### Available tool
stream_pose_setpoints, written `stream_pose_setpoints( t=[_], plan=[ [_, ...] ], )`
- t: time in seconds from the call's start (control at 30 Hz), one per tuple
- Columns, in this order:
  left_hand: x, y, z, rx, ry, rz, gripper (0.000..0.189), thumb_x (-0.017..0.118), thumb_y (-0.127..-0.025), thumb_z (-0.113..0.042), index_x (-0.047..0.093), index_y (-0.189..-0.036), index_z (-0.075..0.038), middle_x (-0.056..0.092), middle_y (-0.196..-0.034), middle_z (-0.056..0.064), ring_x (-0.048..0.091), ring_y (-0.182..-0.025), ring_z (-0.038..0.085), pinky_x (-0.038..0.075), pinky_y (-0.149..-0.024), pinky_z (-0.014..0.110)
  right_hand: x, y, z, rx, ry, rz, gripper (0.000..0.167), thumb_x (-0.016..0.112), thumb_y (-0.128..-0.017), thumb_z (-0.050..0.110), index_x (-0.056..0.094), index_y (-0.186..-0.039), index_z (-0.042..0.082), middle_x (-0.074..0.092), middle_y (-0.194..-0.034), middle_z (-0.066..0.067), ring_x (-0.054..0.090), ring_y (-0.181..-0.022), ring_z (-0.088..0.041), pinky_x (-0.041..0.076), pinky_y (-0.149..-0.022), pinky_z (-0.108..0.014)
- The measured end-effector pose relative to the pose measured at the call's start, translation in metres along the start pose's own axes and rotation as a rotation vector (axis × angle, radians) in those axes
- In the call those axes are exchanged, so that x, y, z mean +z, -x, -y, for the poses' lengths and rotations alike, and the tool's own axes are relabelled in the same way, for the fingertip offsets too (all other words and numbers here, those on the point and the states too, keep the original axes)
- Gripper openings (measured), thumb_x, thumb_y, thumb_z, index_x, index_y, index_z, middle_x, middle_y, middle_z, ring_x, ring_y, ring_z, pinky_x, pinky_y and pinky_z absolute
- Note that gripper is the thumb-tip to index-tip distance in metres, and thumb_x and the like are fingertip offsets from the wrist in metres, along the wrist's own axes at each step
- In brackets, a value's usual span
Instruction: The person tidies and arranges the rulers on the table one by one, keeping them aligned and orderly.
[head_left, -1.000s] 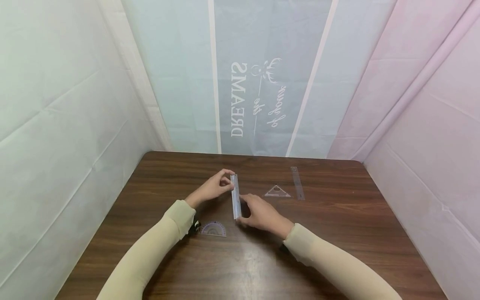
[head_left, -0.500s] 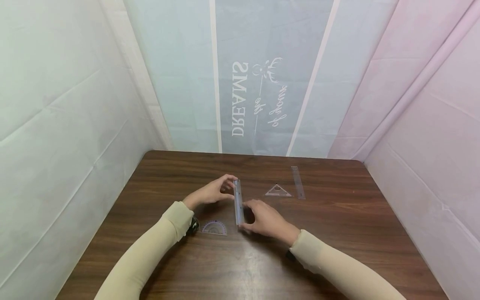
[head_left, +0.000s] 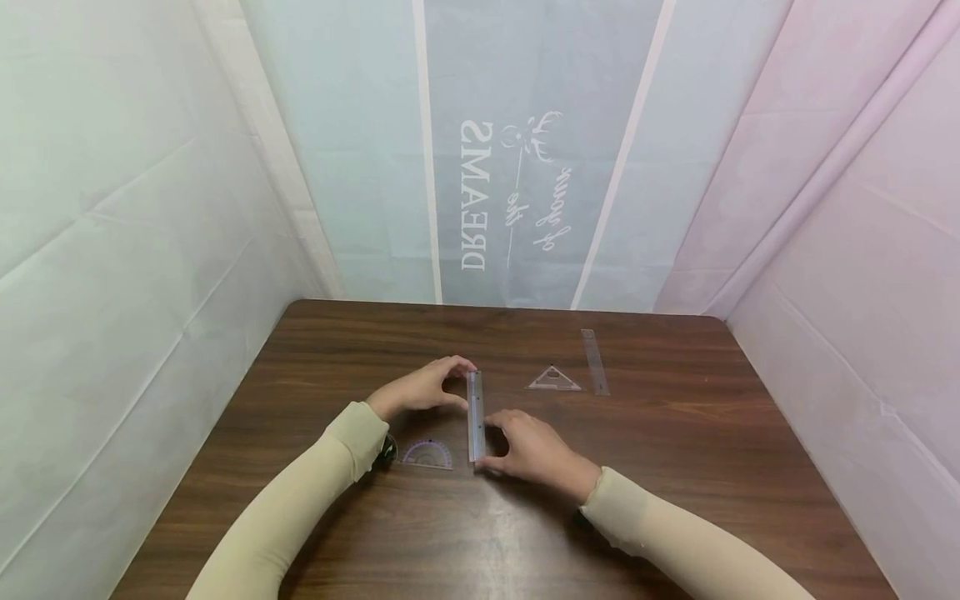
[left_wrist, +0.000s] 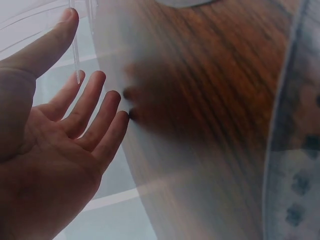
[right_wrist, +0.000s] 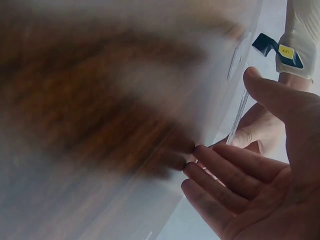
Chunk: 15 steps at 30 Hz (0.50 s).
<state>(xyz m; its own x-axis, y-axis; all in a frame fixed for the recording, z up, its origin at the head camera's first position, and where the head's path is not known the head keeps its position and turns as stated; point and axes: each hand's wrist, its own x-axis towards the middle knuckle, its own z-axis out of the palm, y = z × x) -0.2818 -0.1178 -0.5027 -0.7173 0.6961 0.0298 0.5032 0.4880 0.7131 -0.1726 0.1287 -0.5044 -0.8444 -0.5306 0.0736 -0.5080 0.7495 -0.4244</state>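
Note:
Between my two hands a clear plastic ruler (head_left: 476, 417) lies lengthwise away from me, close over the table. My left hand (head_left: 429, 387) holds its far end, index finger at the top and thumb at the left edge. Around the near end are the thumb and fingers of my right hand (head_left: 528, 446). Both wrist views show the ruler edge-on, as a thin line by the left thumb (left_wrist: 70, 17) and by the right thumb (right_wrist: 255, 75). Lower fingertips of the left hand meet their dark reflections on the tabletop.
A clear protractor (head_left: 428, 455) with purple markings lies beside my left wrist. Right of the hands are a clear triangular set square (head_left: 555, 386) and a second, narrower ruler (head_left: 595, 362). Fabric hangings enclose the brown wooden table (head_left: 660, 500) behind and at both sides.
Both hands have brought the held ruler toward me and slightly right, and it now points straighter away from me. The protractor, set square and second ruler stay put.

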Motion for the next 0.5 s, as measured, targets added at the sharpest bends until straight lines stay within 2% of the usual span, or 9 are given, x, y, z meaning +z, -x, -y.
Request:
stream_pose_setpoints(
  t=[0.3, 0.5],
  plan=[
    [-0.002, 0.002, 0.001, -0.049, -0.08, 0.003, 0.063, 0.087, -0.093, -0.029, 0.058, -0.144, -0.007, 0.061, -0.141, 0.012, 0.053, -0.137, 0.031, 0.04, -0.12, 0.052, 0.007, 0.004, 0.008, -0.017, 0.037, -0.06, 0.061, 0.092, -0.085, 0.045, 0.074, -0.127, 0.004, 0.076, -0.117, -0.008, 0.072, -0.108, -0.025, 0.061, -0.09, -0.045],
    [-0.002, 0.002, 0.004, -0.067, -0.108, 0.017, 0.063, 0.088, -0.092, -0.032, 0.06, -0.144, -0.009, 0.06, -0.141, 0.01, 0.052, -0.136, 0.03, 0.041, -0.119, 0.051, 0.009, 0.004, 0.011, -0.007, 0.044, -0.029, 0.063, 0.091, -0.087, 0.043, 0.072, -0.131, 0.003, 0.074, -0.121, -0.009, 0.071, -0.111, -0.025, 0.061, -0.089, -0.045]
  ],
)
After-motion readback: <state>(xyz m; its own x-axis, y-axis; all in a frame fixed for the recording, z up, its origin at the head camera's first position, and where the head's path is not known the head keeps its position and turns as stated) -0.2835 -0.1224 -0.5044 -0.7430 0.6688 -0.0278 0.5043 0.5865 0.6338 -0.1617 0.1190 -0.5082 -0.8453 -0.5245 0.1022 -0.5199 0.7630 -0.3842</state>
